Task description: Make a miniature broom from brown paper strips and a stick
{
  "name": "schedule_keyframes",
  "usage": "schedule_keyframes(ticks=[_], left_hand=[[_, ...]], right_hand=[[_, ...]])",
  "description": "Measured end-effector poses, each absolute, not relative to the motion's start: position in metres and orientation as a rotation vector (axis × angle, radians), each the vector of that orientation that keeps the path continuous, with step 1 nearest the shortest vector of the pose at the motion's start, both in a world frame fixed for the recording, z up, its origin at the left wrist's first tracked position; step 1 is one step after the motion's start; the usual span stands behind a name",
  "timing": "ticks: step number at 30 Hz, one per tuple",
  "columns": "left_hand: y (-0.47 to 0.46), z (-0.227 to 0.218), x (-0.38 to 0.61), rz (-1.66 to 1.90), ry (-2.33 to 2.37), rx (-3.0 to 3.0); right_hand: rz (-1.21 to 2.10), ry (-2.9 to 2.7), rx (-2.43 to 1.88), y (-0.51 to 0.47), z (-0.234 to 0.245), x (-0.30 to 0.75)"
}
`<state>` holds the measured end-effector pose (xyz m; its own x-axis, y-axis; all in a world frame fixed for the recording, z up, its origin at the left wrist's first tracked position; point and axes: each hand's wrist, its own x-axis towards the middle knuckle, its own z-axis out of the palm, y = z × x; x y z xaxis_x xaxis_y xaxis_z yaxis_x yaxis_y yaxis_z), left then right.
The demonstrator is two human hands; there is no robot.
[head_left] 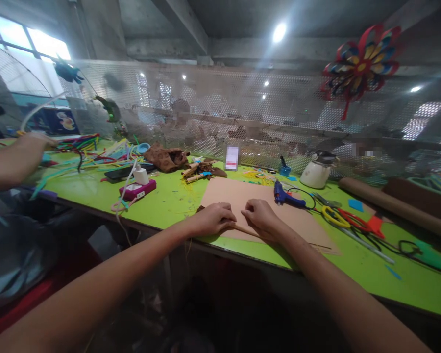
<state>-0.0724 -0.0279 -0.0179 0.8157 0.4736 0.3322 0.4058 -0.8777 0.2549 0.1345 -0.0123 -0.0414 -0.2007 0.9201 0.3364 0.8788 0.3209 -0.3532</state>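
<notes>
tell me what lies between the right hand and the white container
In the head view, the blue glue gun lies between the right hand and the white container.

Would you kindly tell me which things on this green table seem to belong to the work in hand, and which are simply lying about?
Seemingly in use:
Brown sheet, under the left hand and right hand
Thin brown roll, at the left hand

Seemingly just lying about:
Glue gun
Purple power strip
White pot
Brown patterned cloth
</notes>
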Motion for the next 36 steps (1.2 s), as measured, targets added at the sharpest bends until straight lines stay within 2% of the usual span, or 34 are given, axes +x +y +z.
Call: schedule_keyframes(ticks=[8,12,24,36], left_hand=[[-0.019,-0.018,-0.072,0.556,0.629,2.785],[-0.018,-0.018,-0.072,0.574,0.623,2.774],[-0.017,-0.020,-0.072,0.618,0.622,2.760],[-0.016,-0.022,-0.073,0.633,0.641,2.753]], right_hand=[[0.209,-2.172,-1.440,-0.036,-0.012,0.146],[0.306,-2.494,-1.224,-0.065,0.001,0.156],[-0.233,-2.561,-1.257,-0.098,-0.024,0.165],[-0.144,-2.449,-1.303,-0.096,-0.031,0.166]])
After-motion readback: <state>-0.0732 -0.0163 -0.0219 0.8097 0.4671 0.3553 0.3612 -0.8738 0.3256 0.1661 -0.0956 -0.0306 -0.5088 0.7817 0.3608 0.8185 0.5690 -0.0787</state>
